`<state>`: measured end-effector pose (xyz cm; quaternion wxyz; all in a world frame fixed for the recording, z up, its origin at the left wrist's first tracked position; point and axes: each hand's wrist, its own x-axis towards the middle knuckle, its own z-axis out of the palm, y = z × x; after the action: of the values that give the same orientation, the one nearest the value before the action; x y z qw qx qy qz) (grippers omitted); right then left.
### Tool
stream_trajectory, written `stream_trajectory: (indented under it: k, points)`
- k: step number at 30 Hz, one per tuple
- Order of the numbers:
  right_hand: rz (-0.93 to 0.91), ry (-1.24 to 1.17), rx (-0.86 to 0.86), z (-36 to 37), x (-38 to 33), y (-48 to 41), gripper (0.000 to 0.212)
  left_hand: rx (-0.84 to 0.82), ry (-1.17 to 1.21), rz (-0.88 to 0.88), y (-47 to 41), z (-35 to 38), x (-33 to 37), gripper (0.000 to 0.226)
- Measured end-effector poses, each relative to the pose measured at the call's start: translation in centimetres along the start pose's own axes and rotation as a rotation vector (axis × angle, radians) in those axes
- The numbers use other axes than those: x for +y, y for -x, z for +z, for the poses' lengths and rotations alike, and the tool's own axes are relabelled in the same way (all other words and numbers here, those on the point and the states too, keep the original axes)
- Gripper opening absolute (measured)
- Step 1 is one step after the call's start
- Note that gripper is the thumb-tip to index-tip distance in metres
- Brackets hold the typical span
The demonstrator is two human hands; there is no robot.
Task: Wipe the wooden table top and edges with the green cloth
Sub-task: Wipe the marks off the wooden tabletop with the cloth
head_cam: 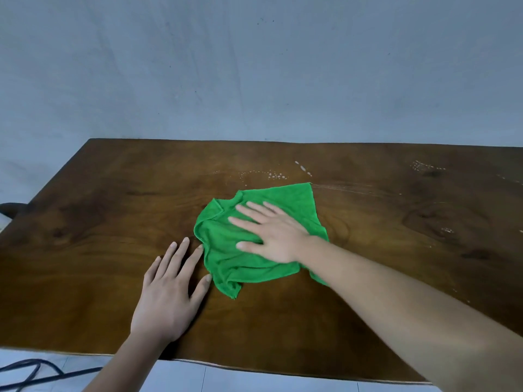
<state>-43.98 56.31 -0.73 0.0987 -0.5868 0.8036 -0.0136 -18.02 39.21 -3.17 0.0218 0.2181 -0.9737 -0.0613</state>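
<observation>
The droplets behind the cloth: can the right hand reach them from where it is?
Probably yes. The right hand lies flat on the cloth, the droplets sit just past its far edge, and only bare table lies between.

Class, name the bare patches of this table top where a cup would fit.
Free: the brown wooden table left of the left hand; the near strip between the forearms. Crowded: centre, green cloth under the right hand, white droplets behind.
</observation>
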Motion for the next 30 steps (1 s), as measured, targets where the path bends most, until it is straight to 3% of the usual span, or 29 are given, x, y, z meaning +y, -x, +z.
stream_trajectory:
  k: [9, 14, 17, 23, 30]
  points:
    - [0.574, -0.049, 0.099, -1.8, 16.7, 7.1, 0.091, -0.01, -0.008, 0.0, -0.1, -0.1, 0.0, 0.076]
    - [0.931, -0.136, 0.157, -1.4, 17.7, 4.9, 0.087, -0.013, -0.011, 0.0, -0.2, -0.3, 0.1, 0.077]
    - [1.05, -0.149, 0.15, -1.5, 15.4, 1.2, 0.088, -0.019, -0.001, -0.002, -0.1, -0.4, 0.1, 0.078]
    - [0.817, -0.088, 0.095, -2.0, 5.7, -7.3, 0.09, -0.031, 0.027, -0.01, -0.2, -0.8, 0.3, 0.079]
    - [0.298, -0.036, 0.023, -1.0, -8.5, -13.9, 0.085, -0.015, 0.016, -0.015, 0.0, -0.5, 0.1, 0.074]
